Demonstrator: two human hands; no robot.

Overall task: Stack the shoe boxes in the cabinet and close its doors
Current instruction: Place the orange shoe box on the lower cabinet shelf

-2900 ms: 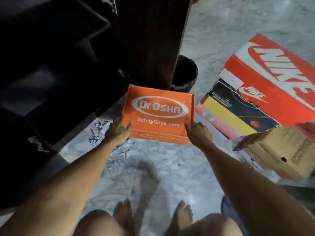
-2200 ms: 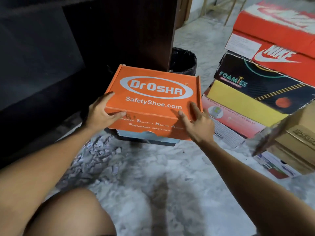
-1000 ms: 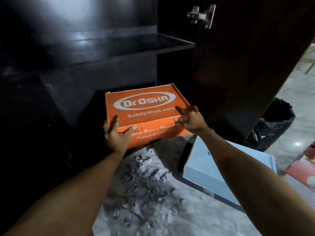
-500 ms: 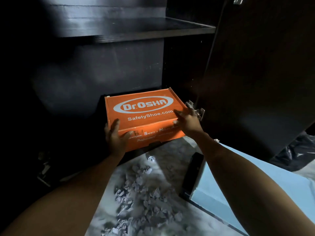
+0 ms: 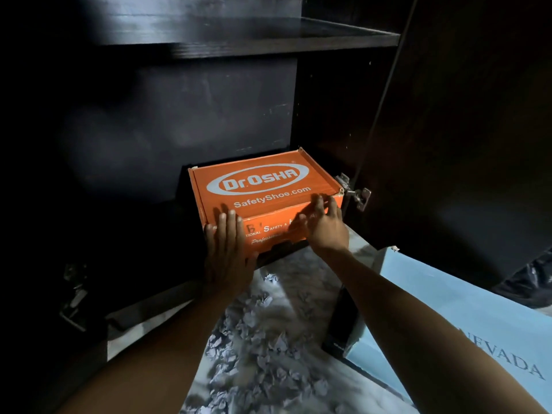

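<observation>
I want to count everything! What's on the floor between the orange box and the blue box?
In the head view, only the right hand and forearm cross between orange box and blue box; below is bare floor.

Shoe box (image 5: 263, 189) sits in cabinet (image 5: 194, 115) bottom compartment, at its right end, w/ shelf (image 5: 245, 44) above and hinge (image 5: 354, 191) just right of it. Left hand (image 5: 228, 249) lies flat vs box's front left, right hand (image 5: 324, 224) at its front right corner. Open door (image 5: 466, 130) stands right of box; second box (image 5: 466, 321) lies on floor (image 5: 268, 339) below door, right of both arms.
</observation>
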